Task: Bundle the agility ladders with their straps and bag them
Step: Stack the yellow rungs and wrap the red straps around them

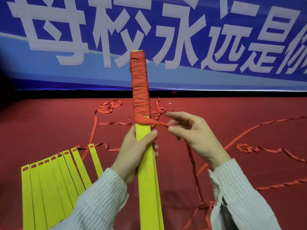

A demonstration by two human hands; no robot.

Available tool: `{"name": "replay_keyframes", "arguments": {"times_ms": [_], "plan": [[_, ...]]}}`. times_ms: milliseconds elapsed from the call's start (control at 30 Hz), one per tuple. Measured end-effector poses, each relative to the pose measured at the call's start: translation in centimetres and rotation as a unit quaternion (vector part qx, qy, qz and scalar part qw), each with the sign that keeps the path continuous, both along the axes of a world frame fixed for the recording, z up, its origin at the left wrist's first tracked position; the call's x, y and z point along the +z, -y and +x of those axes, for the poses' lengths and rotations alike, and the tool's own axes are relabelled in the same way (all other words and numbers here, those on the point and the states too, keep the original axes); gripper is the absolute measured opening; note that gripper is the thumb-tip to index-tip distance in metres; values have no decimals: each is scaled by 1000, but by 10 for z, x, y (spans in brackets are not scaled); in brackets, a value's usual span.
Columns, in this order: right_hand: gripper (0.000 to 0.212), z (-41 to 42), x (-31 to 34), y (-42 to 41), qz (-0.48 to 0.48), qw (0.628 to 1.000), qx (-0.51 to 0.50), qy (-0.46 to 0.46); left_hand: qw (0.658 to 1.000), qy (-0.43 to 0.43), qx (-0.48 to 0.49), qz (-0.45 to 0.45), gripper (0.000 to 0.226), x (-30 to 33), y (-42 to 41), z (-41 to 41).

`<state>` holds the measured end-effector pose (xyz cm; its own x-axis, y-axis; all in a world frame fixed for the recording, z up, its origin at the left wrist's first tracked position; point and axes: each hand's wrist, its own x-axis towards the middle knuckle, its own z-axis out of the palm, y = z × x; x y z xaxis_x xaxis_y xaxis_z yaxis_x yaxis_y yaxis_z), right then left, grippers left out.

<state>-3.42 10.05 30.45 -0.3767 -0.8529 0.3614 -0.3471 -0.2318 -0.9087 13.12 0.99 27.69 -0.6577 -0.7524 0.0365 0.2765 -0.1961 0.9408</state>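
Pale ribbed sleeves (103,196) come in from the bottom edge, and between them I see the yellow bundle (147,171) of stacked rungs rising tilted slightly left. My left hand (132,153) grips this bundle around its middle, thumb across the front face and fingers curled round the far side. Above that hand, the top part of the bundle is wound tight in red strap (140,90), layer on layer up to the tip, where a sliver of yellow shows.

From the lowest turn of the winding, just above the left thumb, a twisted length of strap runs right to my right hand (196,135). That hand pinches the strap between thumb and a curled finger, while the index finger points out straight toward the bundle. More strap drops from under the right hand down toward the right sleeve.

Left of and below the left hand, loose rungs (54,176) lie fanned on the red floor (49,130), each with a red strap threaded through a slot at its far end. Slack strap loops (109,105) trail over the floor beyond both hands and off to the right. A blue banner (66,72) with large white characters hangs behind.
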Motion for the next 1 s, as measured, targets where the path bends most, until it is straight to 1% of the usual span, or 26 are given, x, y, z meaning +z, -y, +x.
{"name": "replay_keyframes", "arguments": {"times_ms": [67, 133, 200, 267, 333, 433, 533, 600, 667, 767, 833, 867, 933, 967, 1000], "plan": [[31, 0, 3, 2, -13, 999, -30, 5, 1000, -3, 0, -8, 19, 3, 3, 3], [25, 4, 3, 5, -21, 998, -29, 42, 1000, -5, -1, -18, 19, 4, 5, 5], [23, 7, 4, 6, -24, 996, -20, 78, 1000, -8, -4, -29, 20, 3, 5, 6], [19, 10, 8, 4, -6, 999, -27, 39, 999, -6, -5, -44, 24, 4, 3, 6], [11, 13, 11, 2, 4, 1000, -26, -3, 998, -1, 8, -65, 33, 4, 2, 4], [10, 13, 12, 2, -32, 999, -39, 10, 997, -3, 21, -78, 47, 3, 1, 1], [6, 11, 10, 3, -46, 997, -46, 29, 997, -28, 21, -70, 42, 4, -1, 2], [16, 14, 9, 4, -41, 997, -57, 21, 997, -46, 10, -65, 39, 5, 0, 5], [24, 16, 8, 7, -42, 997, -63, 25, 996, -51, -27, -67, 35, 4, 1, 8], [32, 25, 9, 9, -41, 995, -46, 79, 993, -61, -77, -59, 35, 1, 0, 8], [30, 30, 6, 11, -33, 995, -19, 89, 990, -49, -109, -75, 38, -3, -4, 5], [30, 33, 5, 12, -29, 996, -5, 84, 988, -35, -121, -89, 33, -5, -8, 2], [30, 32, 3, 13, -23, 998, 8, 60, 988, -12, -114, -101, 18, -9, -14, -4], [27, 31, 5, 12, -22, 999, 6, 46, 991, -12, -101, -92, 17, -9, -16, -6], [18, 25, 5, 11, -19, 999, 9, 29, 993, -23, -90, -69, 23, -9, -17, -7]]}}
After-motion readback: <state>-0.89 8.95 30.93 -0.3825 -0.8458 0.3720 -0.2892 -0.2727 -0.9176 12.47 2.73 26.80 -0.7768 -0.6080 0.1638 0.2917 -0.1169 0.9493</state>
